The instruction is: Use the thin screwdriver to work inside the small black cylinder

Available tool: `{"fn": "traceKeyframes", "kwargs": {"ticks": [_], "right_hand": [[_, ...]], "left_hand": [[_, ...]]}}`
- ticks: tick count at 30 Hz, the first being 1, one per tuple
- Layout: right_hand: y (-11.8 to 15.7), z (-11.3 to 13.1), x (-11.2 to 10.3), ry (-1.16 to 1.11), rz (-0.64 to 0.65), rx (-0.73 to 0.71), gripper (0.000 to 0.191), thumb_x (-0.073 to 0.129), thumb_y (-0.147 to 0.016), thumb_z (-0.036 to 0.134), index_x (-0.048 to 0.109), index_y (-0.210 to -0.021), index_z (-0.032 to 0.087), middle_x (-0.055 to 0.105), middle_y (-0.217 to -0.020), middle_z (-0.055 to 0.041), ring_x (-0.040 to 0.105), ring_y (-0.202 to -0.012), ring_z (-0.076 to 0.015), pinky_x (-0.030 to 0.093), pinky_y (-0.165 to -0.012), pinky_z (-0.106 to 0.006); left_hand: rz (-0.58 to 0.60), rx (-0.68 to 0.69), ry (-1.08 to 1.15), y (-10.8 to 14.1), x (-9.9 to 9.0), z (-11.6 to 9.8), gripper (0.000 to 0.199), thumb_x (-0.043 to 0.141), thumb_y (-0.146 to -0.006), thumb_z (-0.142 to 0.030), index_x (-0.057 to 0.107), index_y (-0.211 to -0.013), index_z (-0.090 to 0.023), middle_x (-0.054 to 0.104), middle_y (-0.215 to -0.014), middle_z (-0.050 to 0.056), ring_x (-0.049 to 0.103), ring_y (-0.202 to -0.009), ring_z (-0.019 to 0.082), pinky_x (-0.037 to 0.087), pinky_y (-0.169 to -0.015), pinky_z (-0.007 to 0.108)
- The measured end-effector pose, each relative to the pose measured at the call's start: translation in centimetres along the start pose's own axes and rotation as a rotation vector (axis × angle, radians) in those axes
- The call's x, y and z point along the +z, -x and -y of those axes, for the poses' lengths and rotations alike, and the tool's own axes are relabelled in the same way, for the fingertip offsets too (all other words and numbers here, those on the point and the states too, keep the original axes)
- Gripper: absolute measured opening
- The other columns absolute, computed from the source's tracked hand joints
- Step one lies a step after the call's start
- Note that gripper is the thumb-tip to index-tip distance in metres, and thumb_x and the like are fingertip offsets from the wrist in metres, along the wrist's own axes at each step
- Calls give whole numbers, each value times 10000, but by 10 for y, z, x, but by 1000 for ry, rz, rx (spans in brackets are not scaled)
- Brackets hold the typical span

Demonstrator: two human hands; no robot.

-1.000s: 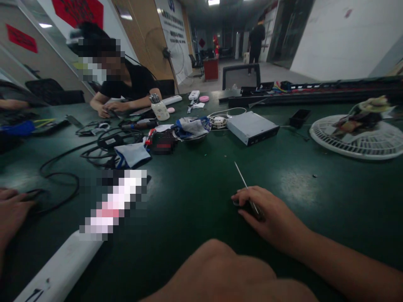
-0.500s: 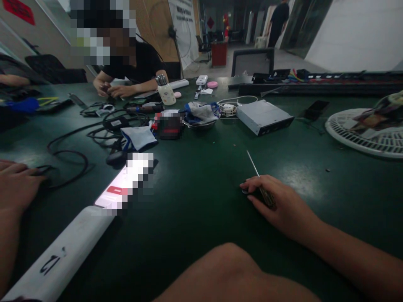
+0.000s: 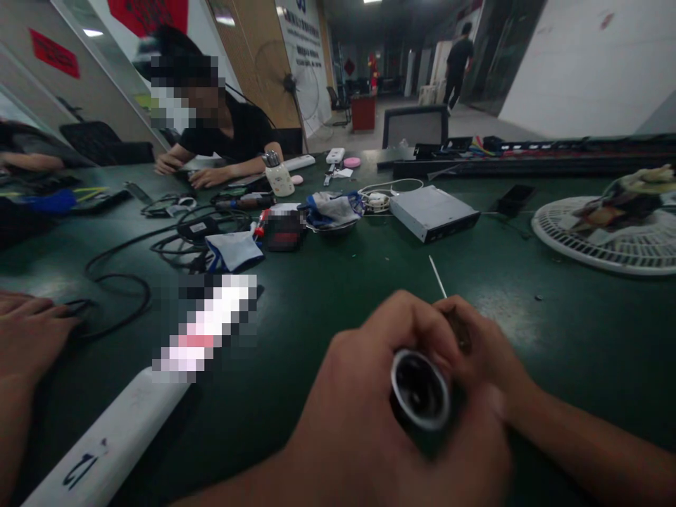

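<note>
Close to the camera, my left hand (image 3: 348, 394) is closed around a small round black thing with a silver rim (image 3: 421, 389), whose hollow end faces me. What it is I cannot tell. Just behind, my right hand (image 3: 499, 345) rests over the table with a screwdriver (image 3: 437, 277) in its fingers. The thin shaft points up and away, and the handle is partly covered by the fingers. My left hand overlaps the right one in view, so whether they touch is unclear.
On the green table (image 3: 296, 317) lie a white bar (image 3: 105, 436) with a lit phone (image 3: 211, 324), a grey metal box (image 3: 433, 211), gloves (image 3: 335, 209), black cables (image 3: 119, 271) and a white fan grille (image 3: 607, 253). Another person's hand (image 3: 34, 331) is at left; a co-worker (image 3: 232, 141) sits opposite.
My left hand has risen from the bottom edge, bringing the round black thing into view beside my right hand. The right hand still has the screwdriver. The camera view has tilted up slightly.
</note>
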State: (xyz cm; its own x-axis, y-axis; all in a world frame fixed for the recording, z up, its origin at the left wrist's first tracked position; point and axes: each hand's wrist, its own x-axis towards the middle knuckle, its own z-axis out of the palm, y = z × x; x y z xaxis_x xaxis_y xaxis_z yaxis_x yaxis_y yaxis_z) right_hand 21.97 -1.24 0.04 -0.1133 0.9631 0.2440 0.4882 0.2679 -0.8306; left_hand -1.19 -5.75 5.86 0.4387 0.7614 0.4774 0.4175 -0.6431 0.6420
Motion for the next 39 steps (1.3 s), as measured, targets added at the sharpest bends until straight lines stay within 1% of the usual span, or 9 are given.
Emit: {"fn": "traceKeyframes", "kwargs": {"ticks": [1, 3, 5, 8, 10, 15, 20, 30, 39], "right_hand": [[-1, -1, -1, -29, -35, 25, 94, 605, -909, 198, 543, -954, 253, 754, -980, -48, 741, -888, -236, 597, -797, -378], [-3, -3, -2, -88, -87, 61, 118, 619, -915, 225, 513, -963, 249, 752, -997, -59, 738, -934, -242, 598, -812, -387], [-4, -5, -2, -145, -113, 83, 146, 629, -915, 241, 496, -974, 243, 749, -1010, -76, 736, -952, -245, 599, -831, -406], [-3, -6, -1, -211, -136, 86, 224, 689, -880, 258, 491, -983, 241, 739, -1020, -84, 738, -954, -245, 607, -857, -421], [-1, -6, 1, -246, -147, 77, 259, 718, -860, 249, 490, -984, 245, 730, -1012, -71, 741, -952, -236, 619, -856, -408], [4, -4, 2, -335, -142, -5, 251, 702, -846, 190, 483, -949, 258, 716, -929, -24, 758, -874, -203, 650, -796, -354], [9, -5, 1, -267, -101, -65, 268, 711, -863, 181, 465, -922, 269, 758, -952, -20, 756, -921, -211, 624, -821, -380], [5, -3, 1, -186, -10, 11, 247, 680, -841, 177, 448, -868, 258, 704, -885, -8, 704, -814, -192, 569, -738, -364], [3, 6, -1, -26, 83, 69, 171, 676, -845, 229, 511, -884, 250, 665, -794, 10, 645, -683, -178, 502, -614, -320]], "left_hand": [[-90, -74, -53, -21, 9, 4, 202, 623, -874, -193, 531, -1048, -239, 597, -798, 0, 573, -620, 146, 494, -526, 280], [-200, -51, -157, -49, 27, 22, 305, 613, -803, -142, 485, -1071, -211, 580, -864, 23, 586, -685, 165, 519, -591, 311], [-117, 17, -269, -58, 40, 45, 402, 573, -754, -72, 470, -1125, -189, 586, -979, 67, 605, -799, 200, 545, -679, 355], [132, -29, -276, -49, 49, 76, 464, 571, -762, -37, 483, -1188, -197, 616, -1045, 80, 627, -918, 238, 569, -780, 403], [181, -66, -231, -42, 50, 86, 522, 612, -750, -35, 485, -1228, -200, 627, -1065, 79, 631, -948, 247, 575, -816, 418], [168, 28, -89, -44, 46, 87, 327, 672, -793, -42, 609, -1076, -192, 686, -1053, 64, 660, -964, 225, 577, -843, 396], [153, 152, -94, -47, 46, 85, 314, 729, -871, -186, 664, -1177, -218, 718, -1107, 72, 677, -987, 231, 579, -837, 393], [205, 235, -120, -46, 45, 83, 312, 769, -872, -267, 641, -1147, -193, 767, -1032, 50, 703, -856, 205, 566, -772, 356], [249, 262, -116, -47, 44, 83, 265, 740, -882, -237, 638, -1126, -208, 756, -1079, 52, 706, -911, 210, 556, -796, 359]]}}
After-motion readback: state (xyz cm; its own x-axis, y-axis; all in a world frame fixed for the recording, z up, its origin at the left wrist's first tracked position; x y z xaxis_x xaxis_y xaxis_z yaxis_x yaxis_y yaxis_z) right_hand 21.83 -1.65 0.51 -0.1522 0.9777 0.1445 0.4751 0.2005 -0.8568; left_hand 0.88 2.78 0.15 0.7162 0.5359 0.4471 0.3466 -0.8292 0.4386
